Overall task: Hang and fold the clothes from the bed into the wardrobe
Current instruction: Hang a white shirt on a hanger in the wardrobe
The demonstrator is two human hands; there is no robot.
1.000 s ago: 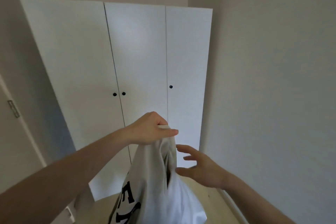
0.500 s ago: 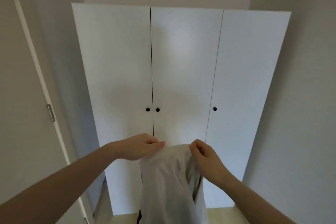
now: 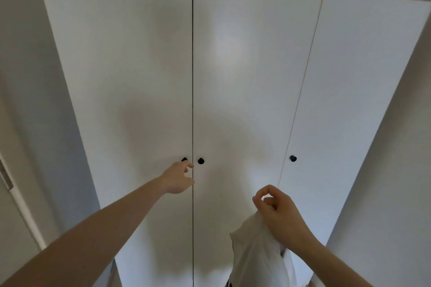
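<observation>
A tall white wardrobe (image 3: 245, 65) with three shut doors fills the view. Small black knobs sit at mid height: one on the left door (image 3: 184, 159), one on the middle door (image 3: 200, 161), one on the right door (image 3: 293, 158). My left hand (image 3: 178, 178) reaches up to the left door's knob, fingers apart and just below it, holding nothing. My right hand (image 3: 277, 211) is closed on the top of a white garment (image 3: 254, 254), which hangs down in front of the middle door; its lower part runs out of the frame.
A plain wall (image 3: 391, 170) stands close on the right of the wardrobe. On the left is a room door or frame with a metal hinge (image 3: 5, 176). A narrow gap separates it from the wardrobe's side.
My left hand let go of the garment and rose to the left door's knob. The right hand alone now holds the garment, moved right. The view has come closer to the wardrobe.
</observation>
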